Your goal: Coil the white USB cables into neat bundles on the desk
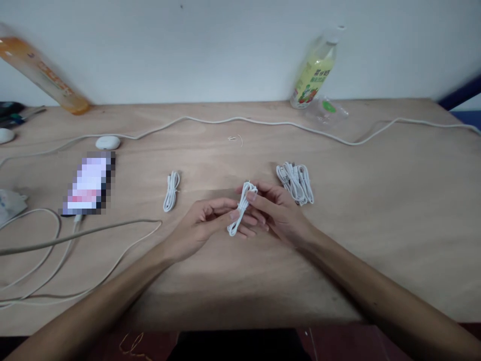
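Observation:
Both my hands meet over the middle of the wooden table (376, 210) around one coiled white cable (240, 209). My left hand (205, 220) pinches the lower part of the coil between thumb and fingers. My right hand (276, 208) grips its upper part, fingers curled round it. A tidy coiled white cable (172, 190) lies on the table to the left of my hands. A loose pile of several white cables (296, 181) lies just right of my right hand.
A phone (90, 183) lies at the left, plugged into a long cable (75, 235) that loops toward the table's front edge. A white puck (107, 143), a long cord (263, 122), a yellow-green bottle (313, 70), a clear wrapper (326, 109) and an orange bottle (41, 72) sit along the back.

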The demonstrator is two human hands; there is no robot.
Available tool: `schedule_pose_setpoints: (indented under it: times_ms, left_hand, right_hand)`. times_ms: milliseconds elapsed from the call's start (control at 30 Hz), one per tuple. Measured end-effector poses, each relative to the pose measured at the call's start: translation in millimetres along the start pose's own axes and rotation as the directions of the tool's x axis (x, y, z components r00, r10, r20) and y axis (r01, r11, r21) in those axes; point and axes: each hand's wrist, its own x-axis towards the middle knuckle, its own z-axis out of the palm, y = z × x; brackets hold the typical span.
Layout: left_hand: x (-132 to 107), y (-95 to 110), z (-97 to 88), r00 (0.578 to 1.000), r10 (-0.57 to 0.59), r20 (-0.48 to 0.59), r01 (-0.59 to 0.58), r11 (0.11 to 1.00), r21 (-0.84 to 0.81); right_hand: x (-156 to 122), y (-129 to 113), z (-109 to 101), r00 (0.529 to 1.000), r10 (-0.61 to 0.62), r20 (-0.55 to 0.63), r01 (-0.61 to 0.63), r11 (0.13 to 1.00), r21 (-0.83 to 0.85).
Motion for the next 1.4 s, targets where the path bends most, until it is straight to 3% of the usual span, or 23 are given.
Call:
schedule_pose_setpoints:
  times_ms: [133,333,467,567,700,933,1233,1400]
  left_hand:
    - [-0.4,0.4,0.0,1.000,-0.005,-0.029,0.007,0.998,0.069]
    - [-0.6,-3.1,0.1,0.973,0.126,-0.191,-0.092,0.980,0.175]
    - [-1.6,-1.9,-0.2,0.954,0.178,-0.243,-0.114,0.960,0.258]
    - [-1.1,-0.6,-2.9,0.970,0.119,-0.211,-0.071,0.972,0.223]
    - [-0.2,-1.4,-5.6,0.996,-0.030,-0.083,0.039,0.994,0.106]
    - [-2.2,0.2,0.6,0.981,-0.147,0.123,0.150,0.989,-0.013]
    - [-1.6,-6.1,-3.0,0.980,-0.143,0.138,0.156,0.984,-0.084]
    - [-1.9,-4.3,-0.7,0.984,-0.139,0.114,0.147,0.987,-0.064]
  right_hand:
    - [-0.1,2.5,3.7,0.996,-0.022,-0.083,0.021,1.000,-0.016]
    - [-1.3,6.0,5.4,0.970,-0.085,-0.229,0.075,0.996,-0.052]
    - [0.1,2.2,4.3,0.978,-0.066,-0.197,0.069,0.998,0.006]
    - [0.3,-4.3,4.1,0.994,-0.012,-0.107,0.021,0.996,0.084]
    - [-1.4,-10.0,4.8,0.998,0.054,-0.042,-0.049,0.991,0.129]
    - [-1.4,-5.7,2.9,0.993,0.116,0.019,-0.118,0.988,0.105]
    - [-2.0,-3.9,-1.2,0.980,0.110,0.164,-0.122,0.990,0.069]
    - [-4.6,-13.7,1.9,0.994,0.015,0.108,-0.014,1.000,-0.010]
